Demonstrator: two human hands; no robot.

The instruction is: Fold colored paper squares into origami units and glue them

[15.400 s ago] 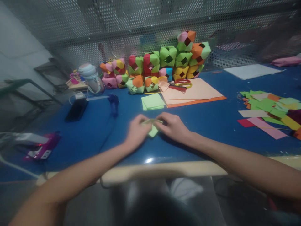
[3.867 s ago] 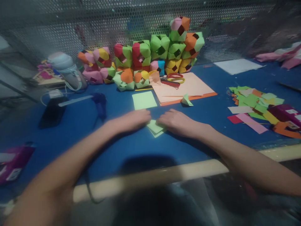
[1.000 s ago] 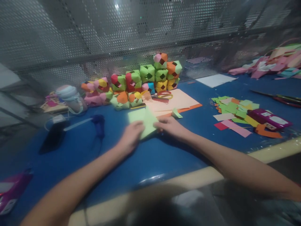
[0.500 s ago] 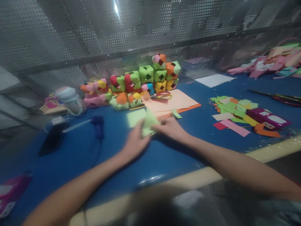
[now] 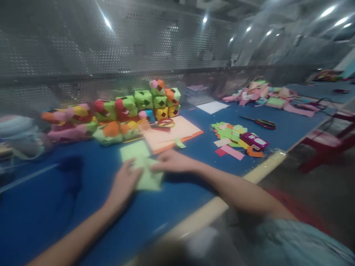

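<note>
Between my hands is a light green sheet of paper point(image 5: 149, 179), opened out and lying low over the table. My left hand point(image 5: 124, 181) holds its left side, thumb over the paper. From the right, my right hand point(image 5: 172, 161) pinches the upper right part of that sheet. Motion blur hides the exact finger contact. Just behind them lies another light green paper square point(image 5: 133, 150). A small folded green paper piece point(image 5: 179, 143) rests on the edge of the peach paper sheets point(image 5: 180, 127), beyond my right hand.
Folded paper cubes point(image 5: 126, 107) are stacked along the back. Red-handled scissors point(image 5: 166, 123) lie on the peach sheets. To the right are paper scraps point(image 5: 231, 133), a purple box-like item point(image 5: 253, 141) and another scissors point(image 5: 262, 123). A blurred glue gun point(image 5: 72, 168) lies left.
The green paper went from standing folded between my hands to lying flatter and more spread out. My view has turned to the right, so everything sits further left.
</note>
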